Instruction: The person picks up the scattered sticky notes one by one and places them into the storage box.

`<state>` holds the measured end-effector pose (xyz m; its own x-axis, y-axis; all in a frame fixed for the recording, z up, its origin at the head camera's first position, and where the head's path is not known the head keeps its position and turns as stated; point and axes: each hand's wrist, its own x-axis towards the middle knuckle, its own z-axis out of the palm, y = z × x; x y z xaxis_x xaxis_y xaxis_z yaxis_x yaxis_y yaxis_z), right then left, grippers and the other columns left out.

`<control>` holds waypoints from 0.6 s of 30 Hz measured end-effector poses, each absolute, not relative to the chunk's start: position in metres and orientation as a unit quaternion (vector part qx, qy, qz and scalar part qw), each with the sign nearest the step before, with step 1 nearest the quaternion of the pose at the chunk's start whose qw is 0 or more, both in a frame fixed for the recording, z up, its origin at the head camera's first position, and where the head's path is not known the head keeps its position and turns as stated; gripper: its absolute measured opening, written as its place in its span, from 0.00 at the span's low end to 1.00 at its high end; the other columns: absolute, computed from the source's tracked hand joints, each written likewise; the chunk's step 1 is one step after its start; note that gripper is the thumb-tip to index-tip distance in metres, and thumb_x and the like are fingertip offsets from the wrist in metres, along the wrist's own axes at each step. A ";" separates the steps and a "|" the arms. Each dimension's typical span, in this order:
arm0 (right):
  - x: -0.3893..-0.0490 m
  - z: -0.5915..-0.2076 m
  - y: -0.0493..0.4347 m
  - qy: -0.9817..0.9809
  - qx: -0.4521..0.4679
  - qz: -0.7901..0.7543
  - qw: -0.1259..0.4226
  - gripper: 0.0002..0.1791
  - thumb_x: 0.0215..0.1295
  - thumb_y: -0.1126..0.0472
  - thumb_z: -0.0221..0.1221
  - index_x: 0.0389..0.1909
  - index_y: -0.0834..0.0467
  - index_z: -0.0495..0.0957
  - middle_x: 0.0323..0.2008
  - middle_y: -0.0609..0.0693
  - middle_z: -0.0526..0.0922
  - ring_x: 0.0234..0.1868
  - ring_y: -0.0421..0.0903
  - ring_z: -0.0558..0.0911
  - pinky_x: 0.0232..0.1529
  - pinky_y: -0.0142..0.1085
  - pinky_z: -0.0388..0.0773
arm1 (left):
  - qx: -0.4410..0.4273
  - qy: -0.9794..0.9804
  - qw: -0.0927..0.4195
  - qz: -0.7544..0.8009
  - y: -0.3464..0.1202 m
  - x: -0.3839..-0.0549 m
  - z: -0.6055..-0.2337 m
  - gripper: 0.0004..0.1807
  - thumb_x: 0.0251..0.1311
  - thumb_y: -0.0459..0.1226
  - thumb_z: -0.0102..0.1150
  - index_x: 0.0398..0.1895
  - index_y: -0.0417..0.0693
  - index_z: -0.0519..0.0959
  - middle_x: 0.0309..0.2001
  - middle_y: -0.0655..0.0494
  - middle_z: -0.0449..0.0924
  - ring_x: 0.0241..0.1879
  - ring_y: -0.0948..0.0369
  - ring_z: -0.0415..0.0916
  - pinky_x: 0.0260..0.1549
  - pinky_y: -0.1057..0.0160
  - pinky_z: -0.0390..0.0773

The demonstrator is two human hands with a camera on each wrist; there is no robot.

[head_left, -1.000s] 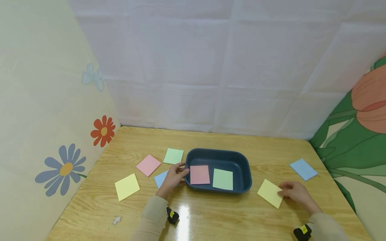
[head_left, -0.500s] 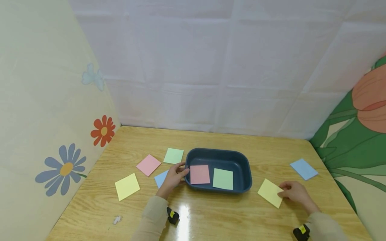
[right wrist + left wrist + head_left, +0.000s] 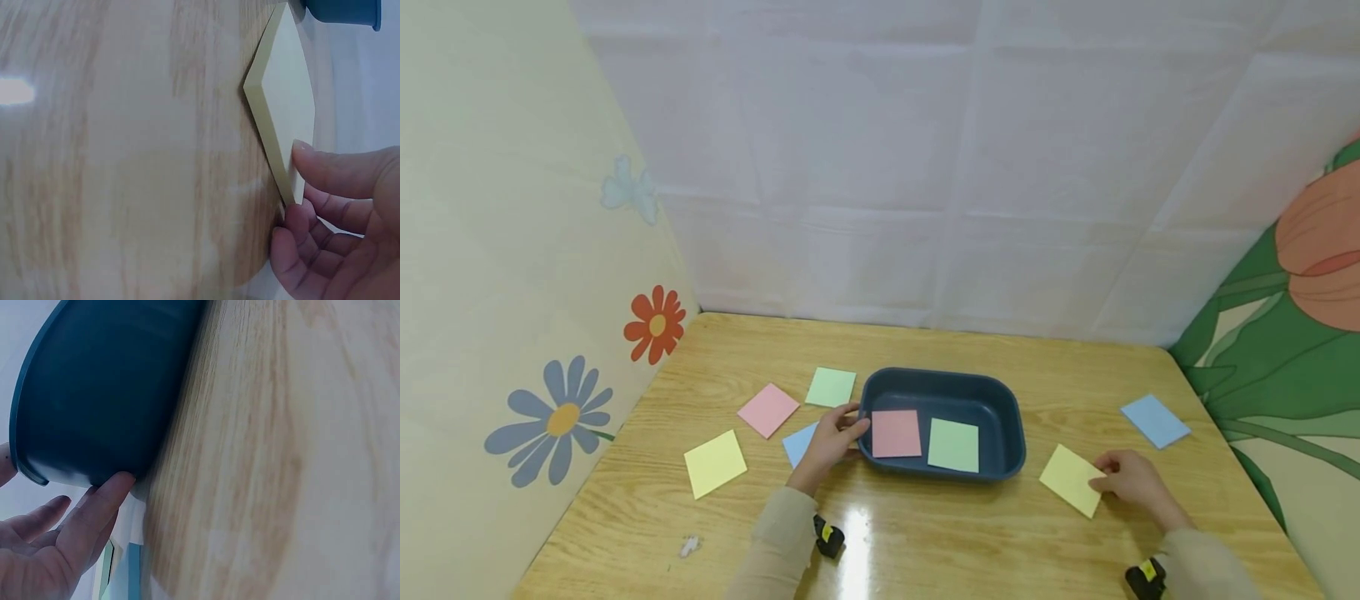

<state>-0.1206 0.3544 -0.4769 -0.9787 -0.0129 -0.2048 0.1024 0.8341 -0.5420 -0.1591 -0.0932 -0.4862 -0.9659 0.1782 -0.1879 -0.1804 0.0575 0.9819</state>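
Note:
At its left end, a dark blue oblong basin (image 3: 943,479) is held by my left hand (image 3: 831,442), thumb at the rim and fingertips against the outer wall. Inside lie a pink sticky note pad (image 3: 896,434) and a green pad (image 3: 953,445), side by side. Right of the basin, my right hand (image 3: 1135,482) pinches the near right corner of a yellow sticky note pad (image 3: 1070,479). In the right wrist view the thumb is on top of this yellow pad (image 3: 289,94) and fingers are at its underside; the pad lies close to the tabletop.
Left of the basin lie another green pad (image 3: 831,387), a pink pad (image 3: 768,410), a yellow pad (image 3: 716,464) and a blue pad (image 3: 798,442) partly behind my left hand. Another blue pad (image 3: 1156,421) lies far right. A small white mark (image 3: 689,547) shows on the wooden table (image 3: 955,550).

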 end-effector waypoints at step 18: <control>-0.119 -0.467 0.351 0.957 0.027 -0.260 0.123 0.10 0.49 0.65 0.64 0.25 0.68 0.73 0.22 0.50 0.71 0.23 0.45 0.68 0.23 0.35 0.66 | -0.001 0.712 0.135 0.689 -0.093 -0.161 -0.487 0.28 0.63 0.34 0.52 0.63 0.31 0.59 0.49 0.33 0.70 0.45 0.45 0.74 0.35 0.50 0.80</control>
<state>-0.1192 0.3511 -0.4669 -0.9682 -0.0129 -0.2499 0.1153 0.8633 -0.4914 -0.1609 -0.0932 -0.4865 -0.9636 0.1840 -0.1939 -0.1878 0.0502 0.9809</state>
